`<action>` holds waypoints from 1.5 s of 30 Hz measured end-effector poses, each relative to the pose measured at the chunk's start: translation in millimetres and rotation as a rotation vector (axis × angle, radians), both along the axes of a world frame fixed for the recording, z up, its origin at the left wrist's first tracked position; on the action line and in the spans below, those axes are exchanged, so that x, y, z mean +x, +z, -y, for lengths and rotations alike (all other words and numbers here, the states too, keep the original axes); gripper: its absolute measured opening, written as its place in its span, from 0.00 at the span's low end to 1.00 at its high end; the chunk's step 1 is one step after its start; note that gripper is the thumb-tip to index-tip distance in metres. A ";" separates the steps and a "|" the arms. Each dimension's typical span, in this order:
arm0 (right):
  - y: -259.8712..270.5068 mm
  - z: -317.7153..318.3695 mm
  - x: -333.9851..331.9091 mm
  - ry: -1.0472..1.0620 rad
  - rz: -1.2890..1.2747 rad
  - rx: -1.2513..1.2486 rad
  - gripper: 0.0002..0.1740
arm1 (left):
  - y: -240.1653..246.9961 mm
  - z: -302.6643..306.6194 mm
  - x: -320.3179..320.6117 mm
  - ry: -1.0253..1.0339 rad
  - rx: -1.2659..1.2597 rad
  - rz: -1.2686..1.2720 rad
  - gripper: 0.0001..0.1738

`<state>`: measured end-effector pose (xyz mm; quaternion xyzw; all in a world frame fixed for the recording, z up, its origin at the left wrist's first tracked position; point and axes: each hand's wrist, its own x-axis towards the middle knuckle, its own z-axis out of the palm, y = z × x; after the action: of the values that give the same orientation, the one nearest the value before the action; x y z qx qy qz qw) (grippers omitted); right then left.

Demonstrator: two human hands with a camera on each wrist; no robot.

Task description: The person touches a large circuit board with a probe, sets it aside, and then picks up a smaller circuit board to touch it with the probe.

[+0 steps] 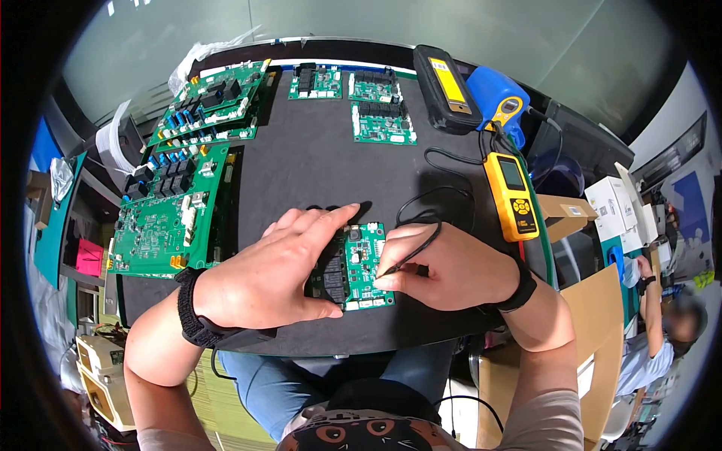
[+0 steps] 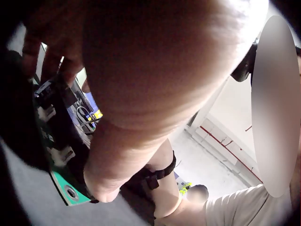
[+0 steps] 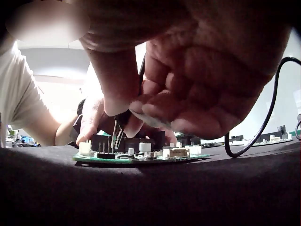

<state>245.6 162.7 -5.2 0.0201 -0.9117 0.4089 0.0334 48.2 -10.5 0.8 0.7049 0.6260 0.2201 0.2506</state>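
Under my hands a small green circuit board point(image 1: 365, 259) lies flat on the black mat, with black relays along its left side. My left hand point(image 1: 259, 274) steadies it, thumb at the near edge and fingers at the far edge; in the left wrist view the thumb point(image 2: 104, 188) sits by the board's corner point(image 2: 70, 190). My right hand point(image 1: 451, 267) pinches the black connector point(image 3: 123, 117) at the end of a cable point(image 1: 421, 252). Thin metal pins show below that connector, right at the board's upright pin header point(image 3: 106, 154). The fingers partly hide the connector.
A yellow handheld meter point(image 1: 511, 197) lies to the right, black cable looping beside it. Large green boards point(image 1: 162, 225) are stacked at left; several small boards point(image 1: 382, 122) lie at the back. A black case point(image 1: 436, 90) and blue device point(image 1: 492, 94) stand back right.
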 end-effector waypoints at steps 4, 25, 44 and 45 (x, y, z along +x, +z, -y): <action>-4.6 -0.9 0.4 0.013 -0.071 0.010 0.08 | 0.8 0.6 0.4 -0.006 0.012 -0.006 0.66; -3.5 -2.2 -0.5 0.039 -0.021 -0.021 0.08 | -0.1 2.1 1.8 -0.003 -0.046 -0.086 0.64; -3.8 0.1 -1.3 0.045 -0.032 -0.066 0.08 | -0.6 1.4 1.8 -0.031 -0.042 -0.090 0.62; -4.8 0.8 -1.0 0.049 -0.051 -0.078 0.08 | -0.6 1.3 1.5 -0.029 -0.040 -0.079 0.62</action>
<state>244.6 161.9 -9.9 0.0515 -0.8932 0.4443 0.0473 49.7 -11.7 0.3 0.7168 0.6296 0.1759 0.2427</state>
